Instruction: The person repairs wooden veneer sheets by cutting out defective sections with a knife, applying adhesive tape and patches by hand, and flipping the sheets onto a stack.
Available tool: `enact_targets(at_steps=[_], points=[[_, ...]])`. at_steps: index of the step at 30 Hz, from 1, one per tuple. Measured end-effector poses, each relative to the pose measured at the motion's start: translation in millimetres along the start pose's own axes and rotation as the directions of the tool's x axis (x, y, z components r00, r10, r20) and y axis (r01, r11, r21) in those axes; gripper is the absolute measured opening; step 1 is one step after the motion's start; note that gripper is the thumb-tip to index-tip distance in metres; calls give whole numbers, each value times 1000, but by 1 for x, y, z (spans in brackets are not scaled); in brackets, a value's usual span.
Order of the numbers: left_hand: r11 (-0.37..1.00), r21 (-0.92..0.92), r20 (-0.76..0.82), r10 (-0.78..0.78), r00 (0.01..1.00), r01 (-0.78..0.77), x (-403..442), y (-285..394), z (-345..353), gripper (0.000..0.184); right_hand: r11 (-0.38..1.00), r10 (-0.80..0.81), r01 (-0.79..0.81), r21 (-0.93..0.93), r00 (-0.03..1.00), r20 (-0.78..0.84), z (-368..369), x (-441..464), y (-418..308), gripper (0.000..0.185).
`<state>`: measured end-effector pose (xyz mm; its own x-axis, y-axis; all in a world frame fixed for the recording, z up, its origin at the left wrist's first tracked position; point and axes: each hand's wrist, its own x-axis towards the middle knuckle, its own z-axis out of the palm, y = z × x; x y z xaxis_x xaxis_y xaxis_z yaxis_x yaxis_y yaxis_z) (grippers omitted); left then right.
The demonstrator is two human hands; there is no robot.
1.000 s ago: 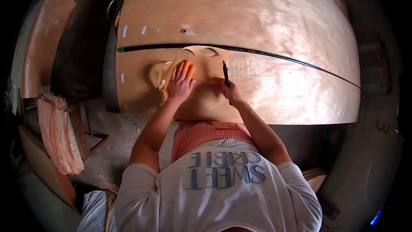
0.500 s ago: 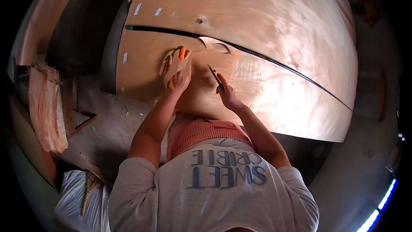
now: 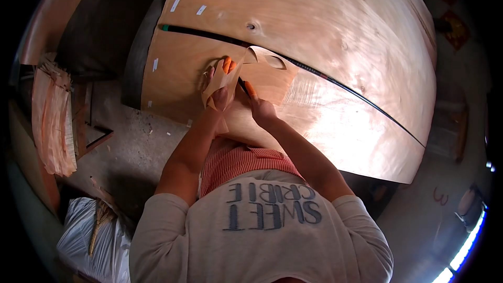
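Note:
My left hand [image 3: 220,98] is closed round a thin, curled piece of wood veneer [image 3: 223,79]; orange coverings sit on its fingertips. My right hand [image 3: 263,110], with an orange cover on one finger, grips a knife [image 3: 242,84] whose dark blade points up and left. Its tip is right beside the held veneer; whether it touches cannot be made out. Under both hands lies a loose veneer piece [image 3: 271,78] with curved cut-outs at its far edge, on top of a large veneer sheet [image 3: 314,21]. Most of the knife's handle is hidden in my fingers.
A long, thin black strip [image 3: 335,80] runs across the large sheet beyond my hands. Several small white tape pieces [image 3: 201,10] are stuck at its left. Bundled veneer strips [image 3: 52,120] stand at far left, above a white plastic sack [image 3: 99,238] on the floor.
My right hand has moved left with the knife, bringing the blade up to the veneer in my left hand. The view has shifted slightly.

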<state>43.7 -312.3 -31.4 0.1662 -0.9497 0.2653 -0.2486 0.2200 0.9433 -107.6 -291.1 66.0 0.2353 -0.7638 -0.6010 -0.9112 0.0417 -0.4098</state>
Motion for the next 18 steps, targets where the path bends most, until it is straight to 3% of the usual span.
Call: enact_targets(at_steps=[2, 5, 8, 11, 13, 15, 17, 18], points=[[953, 304, 39, -6, 999, -6, 3, -2, 1, 49, 1000, 8, -8, 12, 999, 39, 9, 1, 21, 50], [703, 698, 113, 81, 990, -137, 17, 54, -16, 53, 986, -51, 62, -157, 996, 76, 0, -11, 37, 48], [677, 721, 170, 36, 985, -149, 27, 69, -17, 59, 956, -63, 111, -270, 982, 178, -37, -27, 34, 52], [669, 733, 165, 3, 986, -124, 33, 86, -18, 64, 833, -71, 233, -502, 945, 320, -68, -20, 52, 63], [657, 741, 185, 1, 983, -140, 32, 77, -16, 65, 789, -260, 401, -465, 904, 340, -90, -8, 86, 74], [647, 748, 186, 14, 982, -151, 31, 70, -14, 66, 726, -280, 477, -495, 863, 422, -126, 0, 97, 75], [640, 752, 170, 40, 985, -156, 30, 67, -12, 66, 603, -466, 630, -489, 776, 425, -143, 18, 135, 77], [655, 744, 176, 1, 984, -134, 30, 67, -12, 65, 576, -350, 599, -556, 796, 494, -158, 21, 133, 78]])
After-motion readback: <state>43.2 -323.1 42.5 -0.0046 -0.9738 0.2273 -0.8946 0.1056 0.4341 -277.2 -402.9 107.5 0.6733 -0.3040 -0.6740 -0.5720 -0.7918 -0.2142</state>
